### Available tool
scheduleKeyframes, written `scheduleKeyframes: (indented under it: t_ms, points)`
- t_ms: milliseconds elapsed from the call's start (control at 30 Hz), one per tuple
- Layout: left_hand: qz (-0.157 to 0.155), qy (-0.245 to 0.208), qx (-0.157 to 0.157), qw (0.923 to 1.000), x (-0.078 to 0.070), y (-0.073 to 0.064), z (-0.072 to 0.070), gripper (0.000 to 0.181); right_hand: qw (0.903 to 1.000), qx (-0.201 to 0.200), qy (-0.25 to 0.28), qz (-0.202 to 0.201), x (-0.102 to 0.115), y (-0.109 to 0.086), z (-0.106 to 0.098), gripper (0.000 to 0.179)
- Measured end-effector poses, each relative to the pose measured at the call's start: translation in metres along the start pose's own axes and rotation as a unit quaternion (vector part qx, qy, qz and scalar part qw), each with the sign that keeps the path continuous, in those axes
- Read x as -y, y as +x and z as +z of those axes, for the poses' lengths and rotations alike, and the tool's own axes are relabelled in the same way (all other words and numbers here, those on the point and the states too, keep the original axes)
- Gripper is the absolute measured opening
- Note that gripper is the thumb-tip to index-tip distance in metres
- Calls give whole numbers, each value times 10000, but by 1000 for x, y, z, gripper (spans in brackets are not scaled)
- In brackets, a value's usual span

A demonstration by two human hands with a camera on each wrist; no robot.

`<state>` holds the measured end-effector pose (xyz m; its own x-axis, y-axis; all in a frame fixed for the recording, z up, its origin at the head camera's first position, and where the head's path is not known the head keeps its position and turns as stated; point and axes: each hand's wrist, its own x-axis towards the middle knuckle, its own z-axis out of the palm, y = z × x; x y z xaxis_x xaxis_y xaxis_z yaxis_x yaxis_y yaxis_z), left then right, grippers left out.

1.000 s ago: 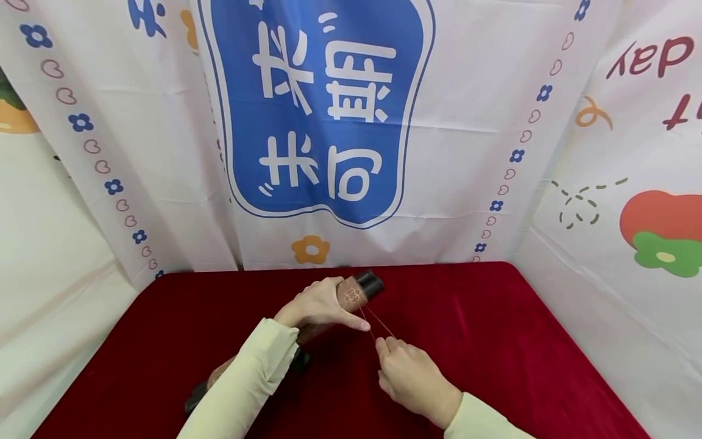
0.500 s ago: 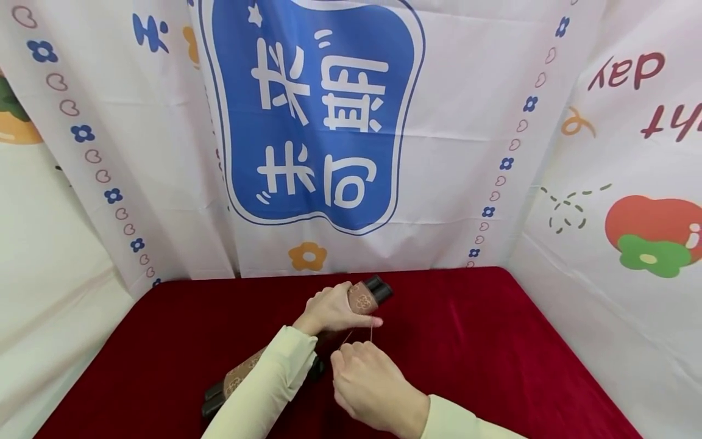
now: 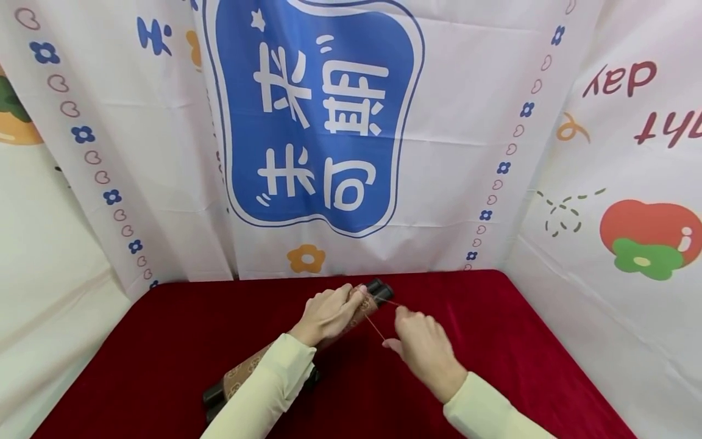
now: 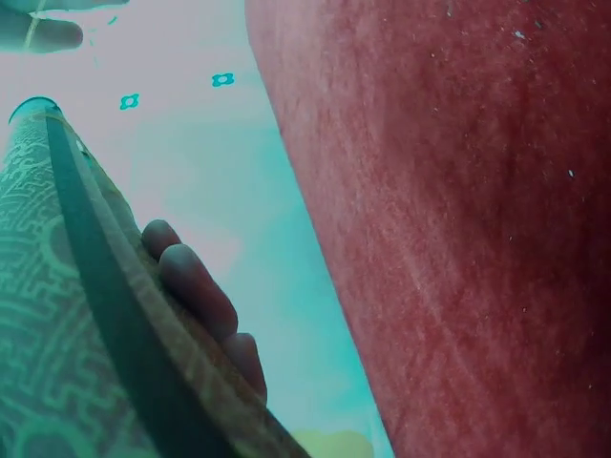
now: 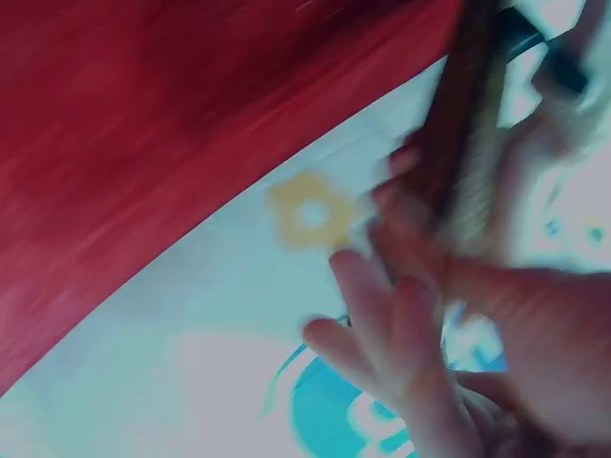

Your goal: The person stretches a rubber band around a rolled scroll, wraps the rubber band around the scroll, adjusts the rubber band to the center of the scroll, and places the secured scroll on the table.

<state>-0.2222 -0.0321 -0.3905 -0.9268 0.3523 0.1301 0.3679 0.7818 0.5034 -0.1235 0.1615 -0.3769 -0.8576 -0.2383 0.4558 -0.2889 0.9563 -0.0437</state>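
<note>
A brown patterned scroll [image 3: 241,377], rolled on two rods with black ends [image 3: 384,292], lies slantwise over the red cloth in the head view. My left hand [image 3: 326,312] grips the roll near its far end, with the thumb along the top. Curled left fingers [image 4: 196,286] show beside the scroll [image 4: 33,258] in the left wrist view. My right hand [image 3: 430,350] holds a thin rubber band [image 3: 375,327] stretched away from the roll, one strand running to the fingers, another to the thumb. In the right wrist view the right hand [image 5: 410,334] is blurred.
A red velvet cloth [image 3: 493,353] covers the table. White printed curtains [image 3: 450,183] rise at the back and both sides. A dark object [image 3: 312,378] shows beside the left cuff.
My right hand went leftward below the roll, then back to the right and up, the band stretching with it. The left thumb moved from sticking out to lying on the roll.
</note>
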Motion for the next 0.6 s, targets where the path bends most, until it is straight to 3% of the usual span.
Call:
scheduleKeyframes:
  t_ms: [67,200,333,433,600]
  points:
    - [109,86,-87,9999,-2,-2,0,56,9988,65,435,227,-16,6,2,71]
    - [349,164,-153,9991,-4,-6,0,45,9900,585,1276,171,-41,18,5,113]
    - [538,37,-54,9985,-7,-12,-1,36,9719,1175,2024,-241,-57,34,8,117]
    - [693,-90,72,9975,-9,-17,-3,33,9533,1514,2539,-617,-64,43,10,114]
    - [899,-302,325,9950,-13,-24,-5,30,9240,1884,3173,-1000,-69,51,16,109]
